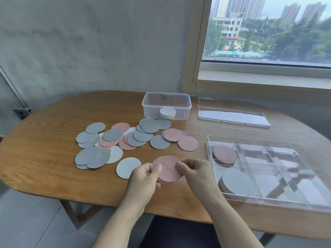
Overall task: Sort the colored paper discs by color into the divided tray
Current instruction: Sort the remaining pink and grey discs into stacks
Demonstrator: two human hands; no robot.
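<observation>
Table [44,176] layout: loose discs [125,138] spread overlapping left of centre. Tub [148,104] behind them, one stack [167,112] inside. Right of the tub, at the far edge: a shallow tray or lid [232,115], can't tell which. Divided tray [268,204] front right, with a far stack [224,154] in its far-left compartment and a near stack [235,183] in its near-left one. Front centre, between the spread and the divided tray: left hand [143,178] and right hand [195,172] grip the held discs [170,170] from either side. Single disc [127,167] lies just left of them.

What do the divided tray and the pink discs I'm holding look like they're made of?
Divided tray: clear hard plastic, probably acrylic, glossy; the table shows through and its walls reflect light. Pink discs: matte paper or thin card, seemingly; dull flat face bearing handwriting.
</observation>
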